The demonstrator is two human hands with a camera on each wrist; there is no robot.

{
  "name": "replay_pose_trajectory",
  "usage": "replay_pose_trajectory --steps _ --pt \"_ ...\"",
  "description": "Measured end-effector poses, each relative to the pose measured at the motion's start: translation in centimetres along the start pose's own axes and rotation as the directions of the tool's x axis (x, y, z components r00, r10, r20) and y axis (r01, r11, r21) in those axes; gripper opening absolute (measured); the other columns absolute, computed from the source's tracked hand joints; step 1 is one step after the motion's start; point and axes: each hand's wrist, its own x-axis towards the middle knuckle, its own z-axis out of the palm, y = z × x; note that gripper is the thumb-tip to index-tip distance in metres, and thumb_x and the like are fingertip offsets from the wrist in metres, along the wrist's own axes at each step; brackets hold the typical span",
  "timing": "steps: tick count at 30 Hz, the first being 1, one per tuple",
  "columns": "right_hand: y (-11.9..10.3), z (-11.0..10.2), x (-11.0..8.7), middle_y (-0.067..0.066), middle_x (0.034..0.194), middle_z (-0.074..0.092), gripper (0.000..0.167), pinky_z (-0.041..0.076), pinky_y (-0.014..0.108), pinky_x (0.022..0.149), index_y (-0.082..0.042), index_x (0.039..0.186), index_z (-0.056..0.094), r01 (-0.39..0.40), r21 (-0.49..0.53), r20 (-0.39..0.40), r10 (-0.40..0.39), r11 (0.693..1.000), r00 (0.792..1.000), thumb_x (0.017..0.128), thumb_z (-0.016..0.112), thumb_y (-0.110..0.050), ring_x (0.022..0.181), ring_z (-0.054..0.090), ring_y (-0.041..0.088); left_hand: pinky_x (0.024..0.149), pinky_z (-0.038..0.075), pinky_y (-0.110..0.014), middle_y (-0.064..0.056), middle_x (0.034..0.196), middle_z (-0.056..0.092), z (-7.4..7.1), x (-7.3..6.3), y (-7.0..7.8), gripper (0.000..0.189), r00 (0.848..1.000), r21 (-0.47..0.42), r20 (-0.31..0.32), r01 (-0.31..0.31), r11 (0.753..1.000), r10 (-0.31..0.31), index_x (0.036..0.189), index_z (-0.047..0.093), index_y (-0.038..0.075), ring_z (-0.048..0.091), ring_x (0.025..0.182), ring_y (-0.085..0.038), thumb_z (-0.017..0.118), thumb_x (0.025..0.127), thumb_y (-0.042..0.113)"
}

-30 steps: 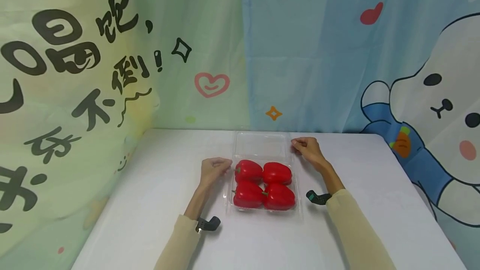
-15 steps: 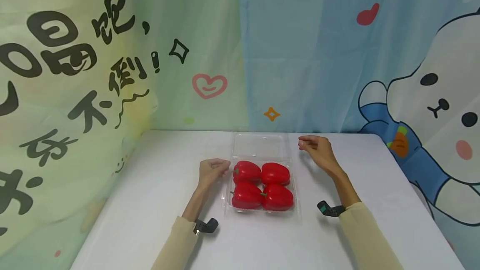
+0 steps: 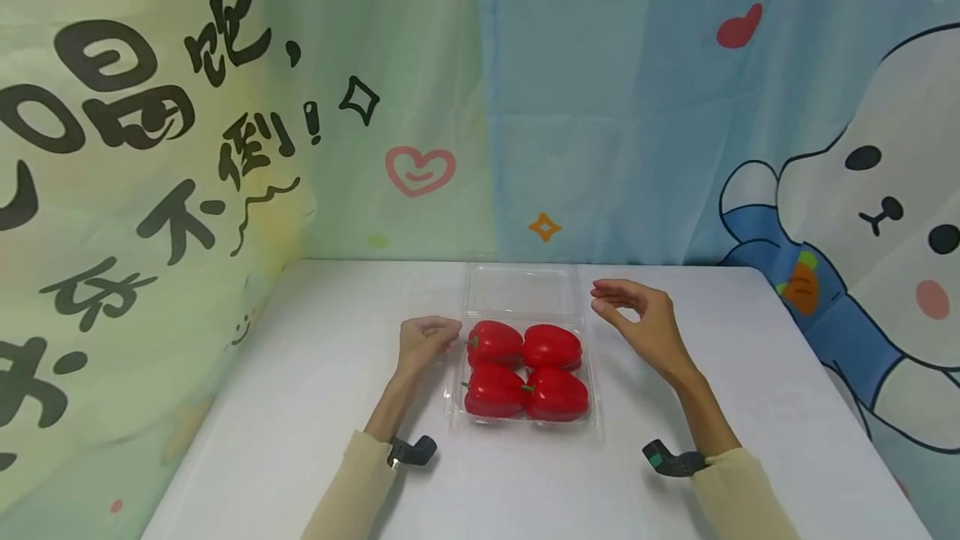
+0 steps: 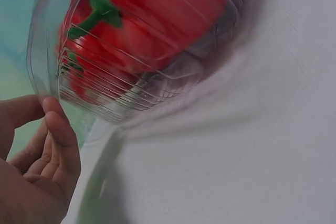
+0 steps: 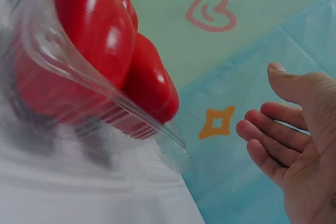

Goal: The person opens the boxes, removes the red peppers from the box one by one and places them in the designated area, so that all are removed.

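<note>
A clear plastic clamshell container (image 3: 594,394) lies on the white table with its lid (image 3: 521,288) folded back toward the curtain. Several red bell peppers (image 3: 555,394), some showing green stems, fill the tray. At the tray's upper left corner my left hand (image 3: 426,344) pinches the rim; the left wrist view shows thumb and index fingertips (image 4: 52,103) meeting on the clear edge (image 4: 43,72). To the right of the lid, apart from the container, my right hand (image 3: 647,323) is raised. Its fingers bend loosely with a gap to the thumb (image 5: 294,82), and nothing is between them.
The white tabletop (image 3: 525,490) extends around the container. Behind it hangs a printed curtain (image 3: 585,107) with a white cartoon animal at the right. Each wrist wears a black camera band, the left one (image 3: 414,451) and the right one (image 3: 671,461).
My right hand has moved away from the lid's right edge, rightward and toward me, and its fingers have spread from the thumb. The left hand stays at the tray's rim.
</note>
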Motion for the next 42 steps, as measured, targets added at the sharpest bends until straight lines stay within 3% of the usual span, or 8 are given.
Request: replay_pose_trajectory --steps 6,18,24,28,35,42 --pt "-0.9 0.5 -2.1 0.011 0.128 0.08 0.043 0.048 0.009 0.103 -0.008 0.139 0.073 0.016 -0.014 -0.017 -0.016 1.0 1.0 0.099 0.082 -0.02 0.113 0.074 0.026 0.068 0.058 -0.021 -0.016 0.089 0.083 0.0 0.2 -0.3 0.023 1.0 -0.007 0.013 -0.001 1.0 0.001 0.105 0.081 -0.002 0.072 0.07 -0.011 0.079 0.098 0.02" --pt "-1.7 1.5 -4.6 0.009 0.13 0.079 0.055 0.049 0.008 0.102 -0.013 0.14 0.072 0.061 0.019 -0.012 -0.06 0.998 0.998 0.088 0.09 -0.01 0.114 0.073 0.019 0.067 0.057 -0.022 -0.015 0.085 0.081 0.1 0.1 -0.3 0.024 1.0 0.002 0.006 -0.013 1.0 0.013 0.106 0.081 -0.001 0.072 0.071 -0.013 0.079 0.099 0.022" --pt "-1.9 2.1 -5.6 0.006 0.13 0.08 0.059 0.048 0.011 0.103 -0.014 0.14 0.073 0.063 0.037 0.004 -0.063 0.997 0.998 0.085 0.093 -0.01 0.114 0.071 0.01 0.067 0.058 -0.021 -0.015 0.087 0.082 0.1 0.2 -0.2 0.023 1.0 -0.013 0.011 -0.01 1.0 0.01 0.105 0.081 -0.002 0.073 0.071 -0.013 0.079 0.098 0.02" --pt "-1.9 2.5 -6.1 0.005 0.131 0.079 0.064 0.051 0.019 0.104 -0.016 0.14 0.073 0.069 0.055 0.017 -0.07 0.996 0.997 0.081 0.095 -0.008 0.116 0.07 0.012 0.068 0.058 -0.021 -0.014 0.087 0.082 0.0 0.1 -0.1 0.023 1.0 -0.009 0.007 -0.004 1.0 0.004 0.105 0.081 -0.002 0.073 0.07 -0.012 0.079 0.098 0.02" --pt "-2.2 3.0 -7.1 0.002 0.133 0.079 0.07 0.057 0.05 0.105 -0.017 0.141 0.073 0.041 0.047 0.04 -0.043 0.998 0.998 0.076 0.099 -0.011 0.117 0.07 0.026 0.069 0.058 -0.022 -0.013 0.085 0.081 -0.1 -0.1 -0.1 0.024 1.0 0.01 0.008 -0.012 1.0 0.012 0.106 0.081 -0.001 0.071 0.07 -0.01 0.078 0.099 0.022" --pt "-2.2 3.6 -7.8 0.001 0.134 0.078 0.071 0.059 0.052 0.103 -0.018 0.142 0.072 0.026 0.061 0.058 -0.029 0.998 0.998 0.076 0.1 -0.011 0.117 0.07 0.028 0.069 0.058 -0.022 -0.012 0.084 0.081 -0.1 0.0 -0.1 0.023 1.0 0.007 0.016 -0.012 1.0 0.011 0.106 0.081 -0.001 0.071 0.069 -0.01 0.079 0.099 0.022"
